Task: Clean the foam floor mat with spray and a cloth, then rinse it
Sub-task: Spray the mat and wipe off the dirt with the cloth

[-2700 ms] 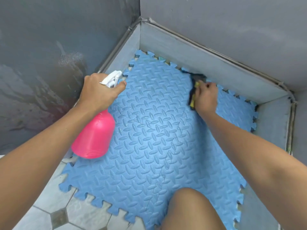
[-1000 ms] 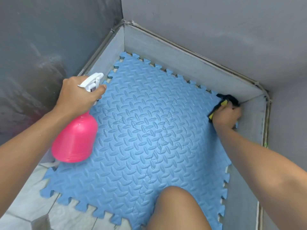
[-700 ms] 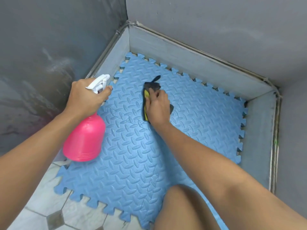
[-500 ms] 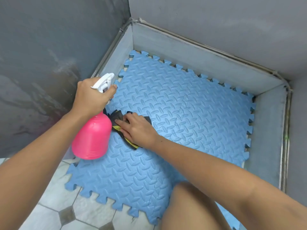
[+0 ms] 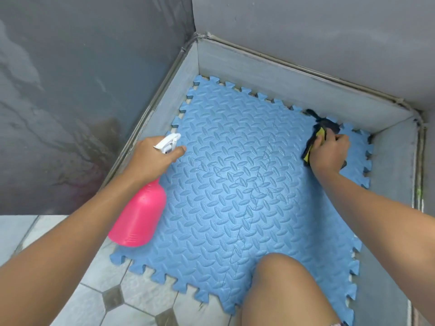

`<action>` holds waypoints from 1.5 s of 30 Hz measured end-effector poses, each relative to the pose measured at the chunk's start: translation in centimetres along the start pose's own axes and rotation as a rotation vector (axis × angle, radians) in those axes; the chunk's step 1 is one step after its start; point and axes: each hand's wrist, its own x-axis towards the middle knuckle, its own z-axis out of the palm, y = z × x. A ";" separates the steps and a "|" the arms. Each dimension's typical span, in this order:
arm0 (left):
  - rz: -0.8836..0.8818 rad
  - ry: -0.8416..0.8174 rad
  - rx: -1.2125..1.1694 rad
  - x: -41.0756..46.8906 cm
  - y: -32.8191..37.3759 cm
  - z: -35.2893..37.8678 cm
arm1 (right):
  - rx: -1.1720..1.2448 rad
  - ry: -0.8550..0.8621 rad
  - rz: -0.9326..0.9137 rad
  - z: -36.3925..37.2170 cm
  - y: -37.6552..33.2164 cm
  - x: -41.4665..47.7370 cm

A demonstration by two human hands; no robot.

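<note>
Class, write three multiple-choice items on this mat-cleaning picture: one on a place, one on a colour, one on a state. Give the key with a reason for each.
1. Where on the foam mat is the cloth?
A. the far right corner
B. the near left corner
C. the middle

2. What colour is the spray bottle's body?
A. green
B. pink
C. white

3. How is the bottle?
A. lying on the tiles
B. standing on the mat
C. held in the left hand

Key:
1 A, the right hand presses it down by the far edge.
2 B, only the trigger head is white.
3 C, fingers wrap its neck, the forefinger along the trigger.
</note>
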 end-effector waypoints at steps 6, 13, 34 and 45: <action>-0.103 0.091 0.146 -5.1 -3.1 0.3 | 0.059 -0.058 -0.278 3.0 -9.0 -0.5; 0.069 0.186 0.108 -7.6 -3.3 -1.4 | 0.125 -0.194 -0.555 5.8 -23.1 -6.7; 0.029 0.180 -0.026 -7.6 -4.5 -2.3 | 0.120 -0.092 -0.655 2.5 -9.3 -4.7; -0.039 0.095 -0.072 -8.3 -3.6 -2.9 | 0.228 -0.282 -0.866 2.8 -22.7 -22.9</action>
